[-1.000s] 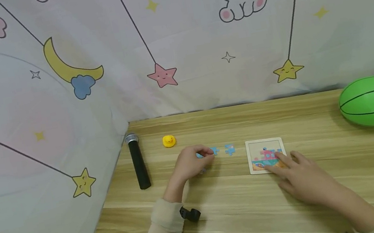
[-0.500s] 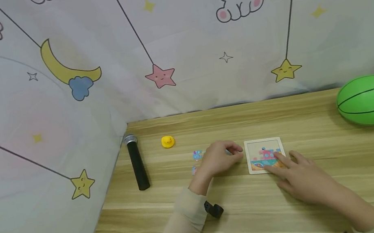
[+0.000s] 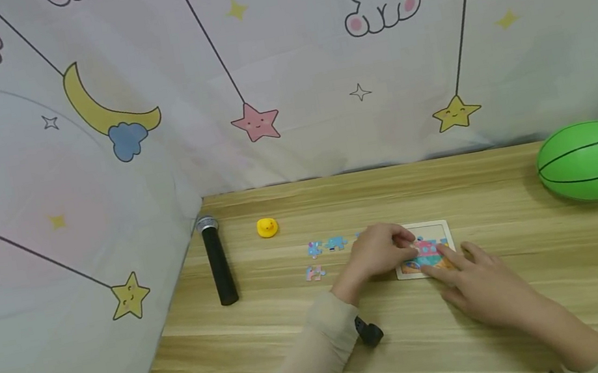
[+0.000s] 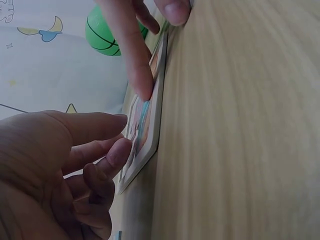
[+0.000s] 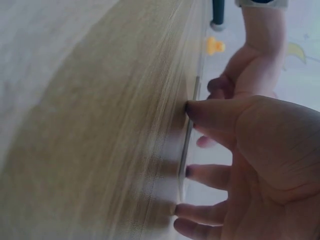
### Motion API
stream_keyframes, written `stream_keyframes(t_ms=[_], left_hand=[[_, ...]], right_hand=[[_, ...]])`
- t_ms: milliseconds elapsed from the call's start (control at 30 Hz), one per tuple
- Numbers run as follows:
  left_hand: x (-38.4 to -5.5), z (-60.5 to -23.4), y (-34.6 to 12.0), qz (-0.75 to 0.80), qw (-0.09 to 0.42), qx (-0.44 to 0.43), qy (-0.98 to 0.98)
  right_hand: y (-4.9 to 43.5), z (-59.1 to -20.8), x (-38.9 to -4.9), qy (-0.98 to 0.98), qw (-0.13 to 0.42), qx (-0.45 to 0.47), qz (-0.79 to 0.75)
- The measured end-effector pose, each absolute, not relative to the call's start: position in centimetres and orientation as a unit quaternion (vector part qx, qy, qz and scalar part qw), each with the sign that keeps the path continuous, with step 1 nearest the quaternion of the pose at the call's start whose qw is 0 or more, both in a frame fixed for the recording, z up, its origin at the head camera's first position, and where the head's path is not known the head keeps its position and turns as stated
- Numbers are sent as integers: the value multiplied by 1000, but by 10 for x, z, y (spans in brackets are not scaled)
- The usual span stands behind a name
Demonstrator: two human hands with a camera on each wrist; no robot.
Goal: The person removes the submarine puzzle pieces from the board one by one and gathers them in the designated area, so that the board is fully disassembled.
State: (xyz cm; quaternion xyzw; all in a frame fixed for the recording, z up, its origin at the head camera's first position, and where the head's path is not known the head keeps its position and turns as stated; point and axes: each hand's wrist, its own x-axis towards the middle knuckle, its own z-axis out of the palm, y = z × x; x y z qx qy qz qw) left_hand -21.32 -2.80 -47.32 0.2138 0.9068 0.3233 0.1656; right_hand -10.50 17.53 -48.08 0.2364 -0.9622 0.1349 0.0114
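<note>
My left hand [image 3: 381, 250] is over the left side of a square jigsaw tray [image 3: 434, 223], thumb and bent fingertips close together. The left wrist view shows these tips just above the puzzle surface; whether a piece sits between them is unclear. Pink, teal and orange pieces are fitted in the tray's lower part. My right hand [image 3: 485, 287] reaches in from the right, its outstretched fingers resting on the fitted pieces and near rim. Left of the tray lie loose puzzle pieces: a blue one [image 3: 335, 243], another blue one [image 3: 314, 248] and a pinkish one [image 3: 313, 273]. A blue sliver shows behind my left hand.
A black microphone [image 3: 219, 262] lies at the left of the wooden table [image 3: 456, 345], with a small yellow rubber duck [image 3: 267, 227] near it. Toward the back right sits a green ball [image 3: 591, 160]. Printed fabric [image 3: 314, 65] hangs behind and along the left.
My left hand has travelled right, from the loose pieces to the tray, uncovering pieces behind it. My right hand has stayed on the tray. The head view has shifted slightly.
</note>
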Motion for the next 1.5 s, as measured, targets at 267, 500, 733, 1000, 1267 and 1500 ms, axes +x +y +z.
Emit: stream_keyframes(t_ms=[267, 500, 733, 1000, 1267, 1500], left_hand=[[-211, -476, -17, 304, 165, 187, 920], [-210, -476, -13, 288, 164, 176, 927], [-211, -477, -12, 292, 167, 171, 926], [-211, -478, -13, 289, 155, 182, 927], [-210, -479, -15, 295, 140, 195, 925], [-209, -479, -15, 318, 139, 195, 917]], right_hand=[[175, -481, -105, -963, 7, 234, 134], [176, -481, -105, -962, 10, 238, 134], [176, -481, -106, -962, 13, 238, 132], [176, -482, -106, -962, 15, 238, 133], [177, -484, -107, -960, 28, 245, 130], [177, -485, -106, -960, 29, 247, 127]])
